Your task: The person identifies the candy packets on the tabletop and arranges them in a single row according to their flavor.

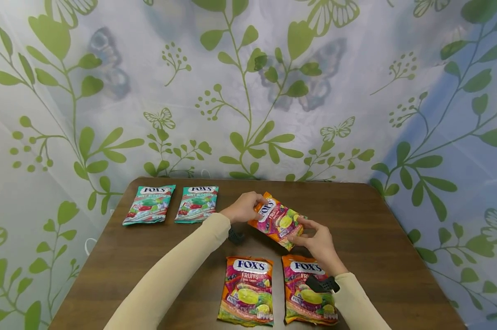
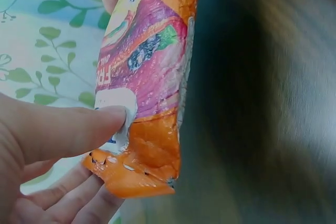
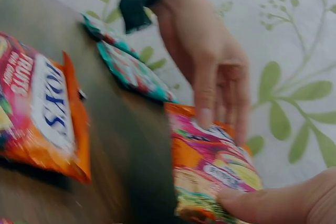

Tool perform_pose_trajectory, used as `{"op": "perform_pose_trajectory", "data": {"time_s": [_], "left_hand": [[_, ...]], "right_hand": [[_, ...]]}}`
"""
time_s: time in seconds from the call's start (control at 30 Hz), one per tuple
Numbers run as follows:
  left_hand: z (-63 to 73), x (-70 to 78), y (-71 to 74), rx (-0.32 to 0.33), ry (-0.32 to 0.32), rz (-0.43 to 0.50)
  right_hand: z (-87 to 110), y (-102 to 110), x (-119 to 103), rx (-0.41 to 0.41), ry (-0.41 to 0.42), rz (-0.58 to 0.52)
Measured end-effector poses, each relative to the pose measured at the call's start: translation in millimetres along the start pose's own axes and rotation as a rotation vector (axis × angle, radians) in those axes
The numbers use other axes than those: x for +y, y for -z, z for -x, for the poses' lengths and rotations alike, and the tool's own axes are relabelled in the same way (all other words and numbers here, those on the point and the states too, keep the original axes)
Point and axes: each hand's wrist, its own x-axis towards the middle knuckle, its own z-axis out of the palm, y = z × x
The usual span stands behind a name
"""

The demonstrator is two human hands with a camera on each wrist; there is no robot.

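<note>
Above the middle of the table, an orange and purple bag of Fox's Fruits candy (image 1: pixel 278 222) is held tilted between both hands. My left hand (image 1: pixel 244 208) pinches its top end near the logo. In the left wrist view the thumb (image 2: pixel 79 129) presses the front of the bag (image 2: pixel 152 77), with fingers behind it. My right hand (image 1: pixel 317 242) grips the opposite end; its thumb (image 3: pixel 273 203) lies on the front in the right wrist view. Two more Fox's Fruits bags, one left (image 1: pixel 247 291) and one right (image 1: pixel 308 293), lie nearer, the right one partly under my right wrist.
Two green Fox's Mint Blossom bags, one at the far left (image 1: pixel 149 205) and another beside it (image 1: pixel 196 204), lie at the back of the brown wooden table (image 1: pixel 368 229). A leaf-patterned curtain (image 1: pixel 248 91) hangs behind and along the sides.
</note>
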Motion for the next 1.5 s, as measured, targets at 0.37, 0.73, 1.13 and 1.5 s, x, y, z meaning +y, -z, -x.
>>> {"op": "perform_pose_trajectory", "data": {"time_s": [0.37, 0.73, 1.13, 1.5], "left_hand": [[-6.2, -3.5, 24.0, -0.049, -0.046, -0.163], [-14.1, -6.0, 42.7, -0.112, -0.006, -0.324], [-35.9, -10.9, 49.9, -0.156, 0.011, -0.471], [-43.9, -32.8, 64.4, -0.159, 0.012, -0.508]], "right_hand": [[3.3, -42.6, -3.9, 0.099, 0.018, -0.031], [-5.5, -91.8, -7.1, 0.257, 0.015, -0.117], [-18.8, -141.9, -13.6, 0.415, -0.045, -0.276], [-30.2, -190.7, -31.1, 0.516, -0.068, -0.361]]}}
